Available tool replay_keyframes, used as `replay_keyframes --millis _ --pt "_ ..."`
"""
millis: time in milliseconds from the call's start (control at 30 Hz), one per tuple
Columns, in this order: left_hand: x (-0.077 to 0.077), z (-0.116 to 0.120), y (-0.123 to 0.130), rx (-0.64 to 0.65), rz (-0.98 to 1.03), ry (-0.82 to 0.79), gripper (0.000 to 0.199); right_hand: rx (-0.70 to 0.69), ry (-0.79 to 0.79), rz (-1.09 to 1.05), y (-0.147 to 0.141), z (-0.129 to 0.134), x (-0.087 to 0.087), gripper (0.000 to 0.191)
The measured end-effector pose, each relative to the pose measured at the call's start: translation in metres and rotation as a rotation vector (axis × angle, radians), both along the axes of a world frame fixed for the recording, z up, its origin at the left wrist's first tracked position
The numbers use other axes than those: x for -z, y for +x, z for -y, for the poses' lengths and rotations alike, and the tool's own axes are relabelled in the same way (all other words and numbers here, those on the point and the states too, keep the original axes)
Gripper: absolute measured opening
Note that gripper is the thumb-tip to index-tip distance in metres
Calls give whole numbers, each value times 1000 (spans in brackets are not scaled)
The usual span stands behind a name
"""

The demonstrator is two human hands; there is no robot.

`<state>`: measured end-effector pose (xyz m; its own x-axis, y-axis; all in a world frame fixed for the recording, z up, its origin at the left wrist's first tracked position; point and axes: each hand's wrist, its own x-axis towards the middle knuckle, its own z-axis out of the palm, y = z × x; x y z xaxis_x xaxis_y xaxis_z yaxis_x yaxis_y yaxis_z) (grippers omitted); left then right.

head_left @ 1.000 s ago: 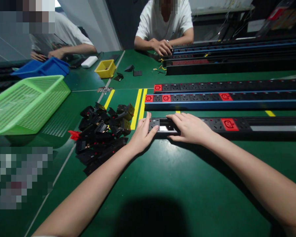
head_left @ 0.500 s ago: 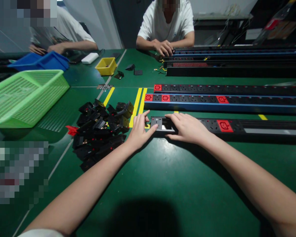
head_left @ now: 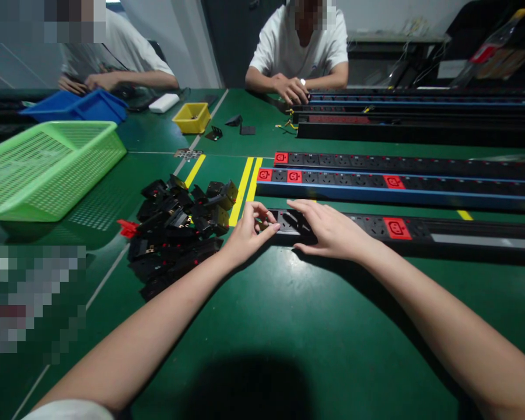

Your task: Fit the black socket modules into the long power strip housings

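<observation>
The nearest black socket strip (head_left: 367, 226) lies across the green table, with one red socket (head_left: 397, 228) set in it. At its left end, my left hand (head_left: 252, 232) has its fingers curled, thumb and fingertips on a black socket module (head_left: 285, 220). My right hand (head_left: 328, 230) spans the strip just right of that module, fingers and thumb spread on either side; its palm side is hidden. Left of my left hand lies a heap of loose black socket modules (head_left: 175, 233), with one red piece (head_left: 128, 228) at its left edge.
Behind the near strip lie a blue-edged strip (head_left: 354, 189) and more strips. On the left are a green basket (head_left: 76, 169), a blue bin (head_left: 94, 108) and a yellow bin (head_left: 191, 118). Two people in white shirts sit across the table.
The module under my left hand has shifted right along the strip, and a dark gap shows at its left. My left fingers have curled inward. My right fingers have lifted slightly.
</observation>
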<state>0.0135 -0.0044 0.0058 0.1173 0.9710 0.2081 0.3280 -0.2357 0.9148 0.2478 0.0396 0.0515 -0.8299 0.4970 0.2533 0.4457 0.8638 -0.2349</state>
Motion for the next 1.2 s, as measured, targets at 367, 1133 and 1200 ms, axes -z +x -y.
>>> replay_keyframes --millis 367,1133,1200 --pt "-3 3 0 34 58 -42 29 -49 7 14 1 -1 0 78" --pt "1 -7 -3 -157 205 -63 21 -84 -96 -2 -2 -12 -6 75" --pt "1 -7 -3 -162 209 -64 21 -101 -109 -23 -1 -14 -6 75"
